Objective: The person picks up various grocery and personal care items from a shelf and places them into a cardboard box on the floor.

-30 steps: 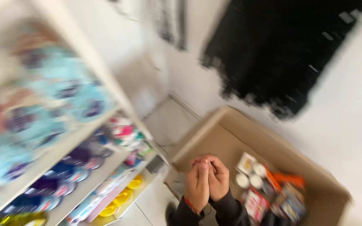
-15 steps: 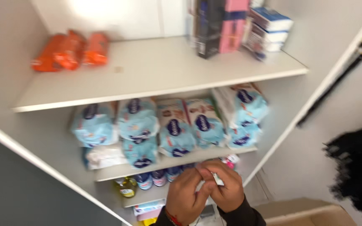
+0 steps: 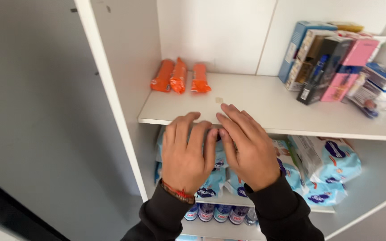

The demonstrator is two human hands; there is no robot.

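My left hand [image 3: 186, 154] and my right hand [image 3: 246, 149] are raised side by side, backs toward me, fingers stretched out over the front edge of a white shelf [image 3: 264, 100]. The index fingers meet, and a small dark bit shows between them. Whatever lies under the palms is hidden. A red thread bracelet [image 3: 177, 193] circles my left wrist, and both arms wear dark sleeves. Three orange packets [image 3: 179, 76] lie at the back left of the shelf. A tiny beige square [image 3: 219, 100] sits on the shelf just beyond my fingertips.
Several upright boxes [image 3: 331, 62], blue, black and pink, stand at the shelf's right end. The shelf below holds light blue soft packs [image 3: 331, 165], with bottles [image 3: 215, 212] lower still. The cabinet's white side panel [image 3: 112, 89] rises at left, beside a grey wall.
My view swung up from a cardboard box on the floor to the shelves. My hands, clasped together before, rose to the upper shelf edge and spread flat.
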